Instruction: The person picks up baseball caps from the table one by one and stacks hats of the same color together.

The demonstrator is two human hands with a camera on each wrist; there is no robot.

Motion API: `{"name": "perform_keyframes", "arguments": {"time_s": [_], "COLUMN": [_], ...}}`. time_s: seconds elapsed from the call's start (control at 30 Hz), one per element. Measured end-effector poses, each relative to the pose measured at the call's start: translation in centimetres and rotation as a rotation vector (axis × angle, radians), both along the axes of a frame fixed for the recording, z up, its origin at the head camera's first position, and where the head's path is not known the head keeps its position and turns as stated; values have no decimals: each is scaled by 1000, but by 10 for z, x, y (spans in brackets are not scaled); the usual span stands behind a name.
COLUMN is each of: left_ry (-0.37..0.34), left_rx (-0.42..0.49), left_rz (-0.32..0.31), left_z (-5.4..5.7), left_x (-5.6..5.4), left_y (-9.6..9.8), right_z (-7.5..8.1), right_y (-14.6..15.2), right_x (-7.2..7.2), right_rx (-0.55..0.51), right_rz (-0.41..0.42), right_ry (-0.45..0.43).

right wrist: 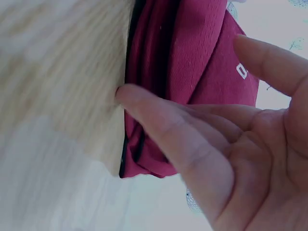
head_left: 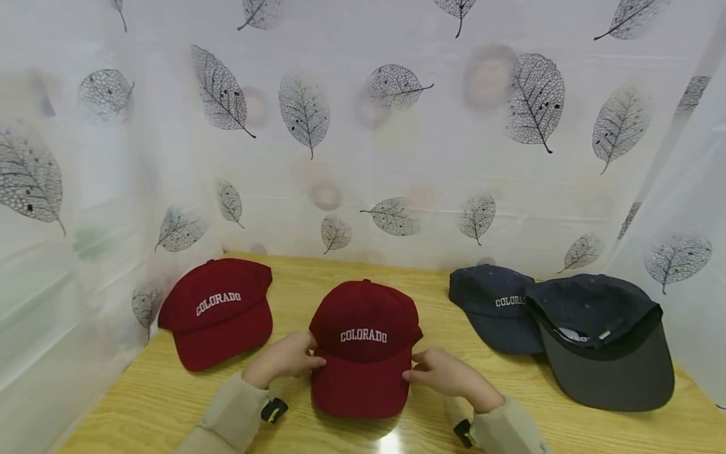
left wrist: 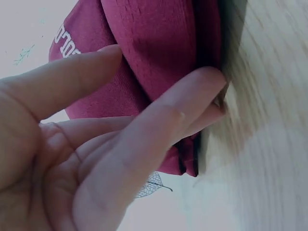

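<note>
A dark red baseball cap [head_left: 363,353] with white COLORADO lettering sits upright on the table, its brim toward me. At its left side is my left hand [head_left: 290,356], the thumb overlapping the brim's side edge. In the left wrist view this hand's fingers [left wrist: 144,139] extend fairly straight along the cap's lower edge, close to the wood. My right hand [head_left: 445,372] is at the opposite side. Its fingers [right wrist: 178,130] reach straight to the cap's bottom edge, with the thumb spread away from them in the right wrist view. Some fingers are partly hidden behind the cap.
Another red COLORADO cap [head_left: 221,309] lies at the left on the wooden table [head_left: 306,268]. To the right, a navy cap [head_left: 490,309] is partly covered by a dark cap [head_left: 612,353] with its inside showing. A leaf-patterned white curtain [head_left: 351,157] surrounds the table's back and sides.
</note>
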State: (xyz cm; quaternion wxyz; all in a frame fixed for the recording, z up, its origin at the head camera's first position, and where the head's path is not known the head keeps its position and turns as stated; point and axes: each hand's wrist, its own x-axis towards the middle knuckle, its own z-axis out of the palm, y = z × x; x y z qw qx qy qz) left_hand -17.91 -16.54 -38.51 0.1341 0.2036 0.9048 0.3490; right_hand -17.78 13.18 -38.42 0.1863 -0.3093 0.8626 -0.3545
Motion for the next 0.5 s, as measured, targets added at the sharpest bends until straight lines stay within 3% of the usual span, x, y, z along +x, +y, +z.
{"name": "perform_keyframes", "arguments": {"time_s": [0.23,0.5], "left_ry": [17,112], "left_rx": [31,-15], "left_rz": [6,33], "left_z": [-4,-4], "left_x": [0,0], "left_y": [2,1], "right_z": [-6,-5], "right_y": [-2,-7], "right_x": [0,1], "right_rx": [-29,-58], "right_rz": [-5,16], "right_ry": [-64,-79]}}
